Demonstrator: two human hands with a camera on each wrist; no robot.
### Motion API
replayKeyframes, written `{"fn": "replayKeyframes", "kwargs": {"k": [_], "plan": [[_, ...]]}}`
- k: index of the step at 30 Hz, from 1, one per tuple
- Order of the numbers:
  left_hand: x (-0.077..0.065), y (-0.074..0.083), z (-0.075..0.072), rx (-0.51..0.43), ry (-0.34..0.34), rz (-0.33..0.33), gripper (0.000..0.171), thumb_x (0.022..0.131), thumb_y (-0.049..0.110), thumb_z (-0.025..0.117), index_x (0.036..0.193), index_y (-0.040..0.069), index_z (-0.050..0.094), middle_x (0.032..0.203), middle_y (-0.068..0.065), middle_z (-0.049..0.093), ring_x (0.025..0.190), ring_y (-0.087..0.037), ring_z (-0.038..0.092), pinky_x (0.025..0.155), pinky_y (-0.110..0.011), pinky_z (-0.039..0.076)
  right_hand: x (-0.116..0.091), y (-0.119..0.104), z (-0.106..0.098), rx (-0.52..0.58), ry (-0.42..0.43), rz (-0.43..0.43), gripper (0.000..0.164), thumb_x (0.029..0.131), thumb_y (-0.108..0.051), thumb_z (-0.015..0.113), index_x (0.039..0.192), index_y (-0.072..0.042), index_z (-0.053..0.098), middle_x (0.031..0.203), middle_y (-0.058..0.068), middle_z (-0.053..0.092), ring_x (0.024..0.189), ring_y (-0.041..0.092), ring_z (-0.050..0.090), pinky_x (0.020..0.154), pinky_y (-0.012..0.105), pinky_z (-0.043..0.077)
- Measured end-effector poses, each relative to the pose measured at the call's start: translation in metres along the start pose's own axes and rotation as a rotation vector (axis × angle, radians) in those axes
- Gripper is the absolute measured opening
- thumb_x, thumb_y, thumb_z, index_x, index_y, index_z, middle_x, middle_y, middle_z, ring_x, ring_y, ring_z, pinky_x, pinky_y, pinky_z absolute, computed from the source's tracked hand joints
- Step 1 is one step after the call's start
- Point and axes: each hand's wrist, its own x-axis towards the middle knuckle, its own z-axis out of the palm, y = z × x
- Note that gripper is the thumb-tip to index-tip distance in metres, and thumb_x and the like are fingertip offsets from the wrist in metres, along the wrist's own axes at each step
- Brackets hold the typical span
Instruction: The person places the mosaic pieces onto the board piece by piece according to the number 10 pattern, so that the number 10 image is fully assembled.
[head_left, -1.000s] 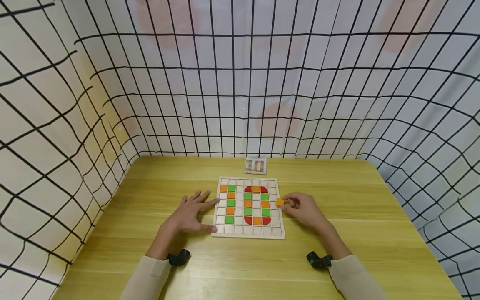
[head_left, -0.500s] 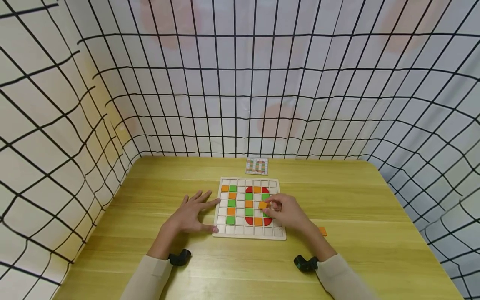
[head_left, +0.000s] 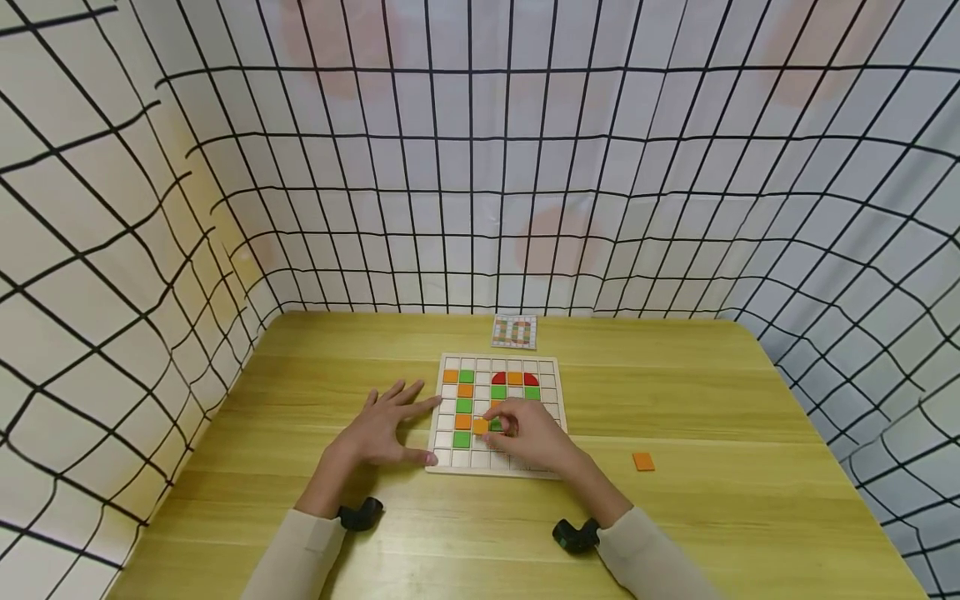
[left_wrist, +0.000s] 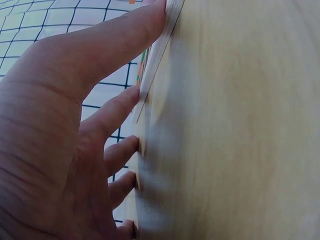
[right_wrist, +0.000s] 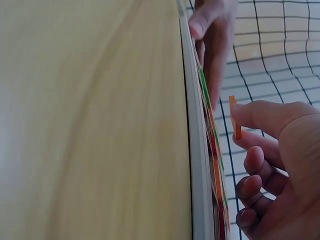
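Observation:
My right hand [head_left: 531, 432] pinches an orange square tile [head_left: 481, 427] between thumb and forefinger over the lower middle of a pale gridded board [head_left: 498, 469]. In the right wrist view that orange tile [right_wrist: 235, 118] stands edge-on, held a little off the board. Green, orange and red tiles sit in the board's cells; my right hand hides several of them. My left hand [head_left: 381, 429] lies spread at the board's left edge. Seen from the left wrist, the thumb and forefinger [left_wrist: 115, 112] touch the board's side, while the other fingertips rest on the table.
One loose orange tile [head_left: 643, 462] lies on the wooden table [head_left: 720, 400] right of the board. A small card [head_left: 514, 332] with a coloured grid pattern lies behind the board. White walls with black grid lines [head_left: 510, 167] enclose the table's back and sides.
My right hand has carried the orange tile leftward from the board's right edge to its lower middle. The loose orange tile has come into sight. My left hand stays put.

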Motion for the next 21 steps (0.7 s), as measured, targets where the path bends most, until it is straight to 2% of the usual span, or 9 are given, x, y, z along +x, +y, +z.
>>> {"fn": "replayKeyframes", "kwargs": {"k": [6,13,21], "plan": [[-0.001,0.000,-0.001,0.001,-0.008,-0.001,0.096,0.075,0.070,0.078,0.157,0.034,0.044,0.171,-0.012,0.025,0.158,-0.046,0.016,0.120,-0.077,0.008,0.006,-0.010,0.014,-0.061,-0.045,-0.029,0.023,0.092,-0.031,0.078,0.110,-0.018,0.077,0.072,-0.008,0.054,0.065,0.006,0.047,0.063,0.022,0.043],[0.000,0.000,-0.001,0.003,-0.021,-0.007,0.096,0.075,0.072,0.077,0.157,0.036,0.044,0.171,-0.010,0.025,0.159,-0.044,0.015,0.121,-0.075,0.007,0.013,-0.020,0.029,-0.105,-0.054,-0.091,0.023,0.090,-0.030,0.080,0.110,-0.018,0.078,0.071,-0.010,0.054,0.066,0.005,0.047,0.062,0.021,0.040],[0.000,-0.002,0.000,0.004,-0.014,-0.002,0.096,0.075,0.074,0.076,0.157,0.036,0.043,0.171,-0.011,0.025,0.158,-0.046,0.016,0.120,-0.077,0.008,0.019,-0.026,0.045,-0.176,-0.018,-0.050,0.026,0.090,-0.034,0.079,0.112,-0.020,0.079,0.067,-0.010,0.052,0.061,0.005,0.045,0.059,0.021,0.037]]}}
